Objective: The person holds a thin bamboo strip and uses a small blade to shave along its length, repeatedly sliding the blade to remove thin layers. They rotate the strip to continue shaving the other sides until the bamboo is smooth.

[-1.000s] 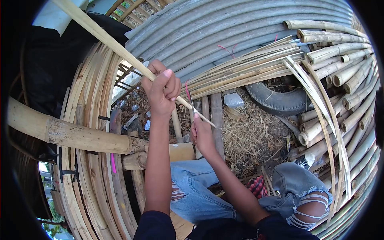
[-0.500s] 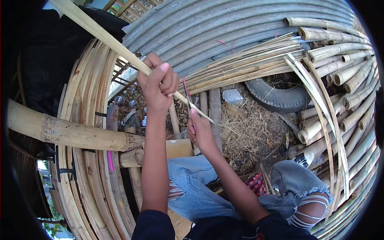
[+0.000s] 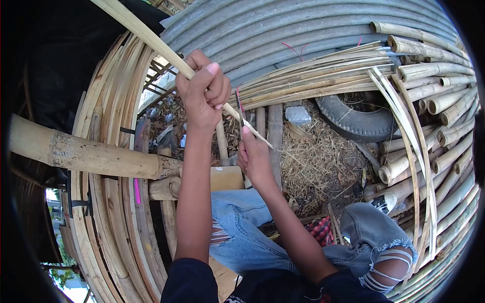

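Observation:
A long, pale bamboo strip [image 3: 146, 36] slants down from the upper left, and my left hand [image 3: 203, 93] is wrapped round it. The strip's lower end tapers to a point below that hand. My right hand [image 3: 254, 157] is closed on a knife [image 3: 239, 110], its thumb up toward the blade. The blade stands nearly upright and crosses the strip close to its lower end. Most of the knife's handle is hidden inside my right hand.
A thick bamboo pole [image 3: 101, 156] juts in from the left, beside upright bamboo slats [image 3: 113, 96]. Split strips [image 3: 313, 76] lie before corrugated sheeting [image 3: 283, 25]. An old tire [image 3: 361, 126] rests on litter-strewn ground, with stacked bamboo poles [image 3: 429, 106] at right.
The view has shifted slightly, so the surroundings sit a little differently. Both hands keep their grips, and the blade still lies against the lower part of the strip.

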A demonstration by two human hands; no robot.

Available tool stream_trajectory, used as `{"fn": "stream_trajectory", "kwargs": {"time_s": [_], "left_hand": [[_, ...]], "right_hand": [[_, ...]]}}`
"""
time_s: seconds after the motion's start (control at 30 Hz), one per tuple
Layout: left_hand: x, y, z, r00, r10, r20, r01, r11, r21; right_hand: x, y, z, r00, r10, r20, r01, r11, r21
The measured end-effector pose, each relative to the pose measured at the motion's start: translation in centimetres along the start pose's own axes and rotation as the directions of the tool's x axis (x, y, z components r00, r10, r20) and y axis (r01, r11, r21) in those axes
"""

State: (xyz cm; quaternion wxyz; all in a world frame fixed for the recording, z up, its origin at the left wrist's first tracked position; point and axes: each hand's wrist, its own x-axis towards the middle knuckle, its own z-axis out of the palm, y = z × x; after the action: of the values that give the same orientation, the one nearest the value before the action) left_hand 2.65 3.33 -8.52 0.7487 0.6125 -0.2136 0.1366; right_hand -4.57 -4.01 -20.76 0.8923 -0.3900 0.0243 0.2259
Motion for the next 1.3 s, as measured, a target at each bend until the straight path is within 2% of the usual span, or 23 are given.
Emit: {"fn": "stream_trajectory", "kwargs": {"time_s": [0.07,0.13,0.17,0.23,0.3,0.37,0.4,0.47,0.5,0.53,0.6,0.63,0.67,0.7,0.77,0.87,0.93,1.0,1.07,1.13,1.2,1.23,1.3], "left_hand": [[0.1,0.0,-0.1,1.000,0.009,-0.005,-0.009,1.000,0.002],[0.3,-0.1,-0.7,0.999,0.003,-0.044,-0.004,1.000,-0.017],[0.3,0.1,-0.8,0.999,0.012,-0.038,-0.012,1.000,-0.004],[0.1,0.2,-0.9,0.999,0.014,-0.041,-0.016,0.999,-0.042],[0.2,-0.1,-0.9,0.999,0.019,-0.044,-0.023,0.996,-0.084],[0.1,-0.2,-0.2,0.999,0.027,0.022,-0.027,1.000,-0.003],[-0.1,-0.3,0.0,1.000,0.028,0.001,-0.028,1.000,0.000],[0.2,-0.3,0.4,1.000,0.012,0.012,-0.012,1.000,-0.003],[0.3,-0.2,0.7,1.000,0.008,0.016,-0.008,1.000,0.017],[0.2,-0.1,0.5,1.000,0.017,0.004,-0.017,1.000,0.020],[0.4,-0.2,0.3,1.000,-0.022,-0.012,0.021,0.997,-0.072],[0.4,-0.2,0.0,1.000,-0.009,-0.028,0.007,0.997,-0.080],[0.4,-0.1,-0.5,1.000,-0.004,-0.015,0.003,0.997,-0.080],[0.3,-0.1,-1.0,0.999,0.013,-0.032,-0.016,0.995,-0.100],[0.2,0.0,-2.0,0.999,0.039,-0.036,-0.042,0.994,-0.099],[-0.3,0.5,-2.5,0.998,0.036,-0.048,-0.042,0.992,-0.120],[-0.5,0.7,-2.9,0.998,0.033,-0.055,-0.039,0.992,-0.122],[-0.5,0.8,-3.0,0.997,0.032,-0.070,-0.042,0.988,-0.146],[-0.6,0.9,-2.9,0.997,0.029,-0.065,-0.037,0.993,-0.116],[-0.8,1.0,-3.4,0.996,0.039,-0.080,-0.050,0.989,-0.136],[-1.0,1.1,-3.8,0.997,0.042,-0.067,-0.048,0.994,-0.094],[-1.1,1.1,-3.7,0.997,0.050,-0.056,-0.055,0.995,-0.081],[-0.9,1.0,-3.3,0.998,0.044,-0.034,-0.046,0.996,-0.080]], "right_hand": [[1.6,4.0,-1.5,0.997,-0.050,-0.060,0.047,0.998,-0.047],[3.1,7.1,-4.2,0.967,0.008,-0.255,-0.048,0.988,-0.150],[3.6,7.9,-5.9,0.968,0.008,-0.250,-0.046,0.988,-0.147],[4.0,8.2,-8.1,0.900,0.340,-0.273,-0.363,0.931,-0.038],[3.7,7.1,-7.2,0.925,0.306,-0.227,-0.323,0.946,-0.038],[2.4,4.3,-4.6,0.965,0.209,-0.158,-0.220,0.974,-0.051],[1.7,2.5,-3.2,0.962,0.224,-0.153,-0.236,0.970,-0.062],[0.6,-0.6,-1.0,0.996,0.088,-0.005,-0.088,0.996,-0.004],[0.6,-1.0,-0.5,0.999,0.048,-0.009,-0.048,0.999,-0.005],[0.9,-0.1,-0.7,0.999,0.053,0.000,-0.053,0.998,-0.015],[3.0,3.6,-2.5,0.977,0.019,-0.212,-0.034,0.997,-0.066],[3.9,5.5,-4.1,0.953,0.112,-0.282,-0.159,0.976,-0.147],[4.3,7.2,-6.0,0.954,0.101,-0.282,-0.146,0.979,-0.143],[4.6,8.8,-7.9,0.945,0.176,-0.276,-0.221,0.965,-0.141],[5.0,8.9,-7.6,0.932,0.244,-0.270,-0.283,0.952,-0.117],[2.2,4.4,-2.9,0.951,0.255,-0.175,-0.261,0.965,-0.010],[0.9,1.7,0.2,0.997,0.069,0.045,-0.066,0.996,-0.058],[0.7,1.8,0.7,0.996,0.069,0.053,-0.065,0.995,-0.082],[2.0,5.8,-0.6,0.971,-0.138,-0.193,0.065,0.938,-0.341],[4.6,13.1,-6.0,0.955,-0.167,-0.244,0.051,0.907,-0.419],[5.2,14.9,-9.2,0.927,-0.112,-0.357,-0.154,0.755,-0.637],[5.3,14.5,-9.2,0.920,-0.116,-0.374,-0.156,0.768,-0.621],[5.0,12.2,-9.0,0.903,0.186,-0.387,-0.328,0.881,-0.342]]}}
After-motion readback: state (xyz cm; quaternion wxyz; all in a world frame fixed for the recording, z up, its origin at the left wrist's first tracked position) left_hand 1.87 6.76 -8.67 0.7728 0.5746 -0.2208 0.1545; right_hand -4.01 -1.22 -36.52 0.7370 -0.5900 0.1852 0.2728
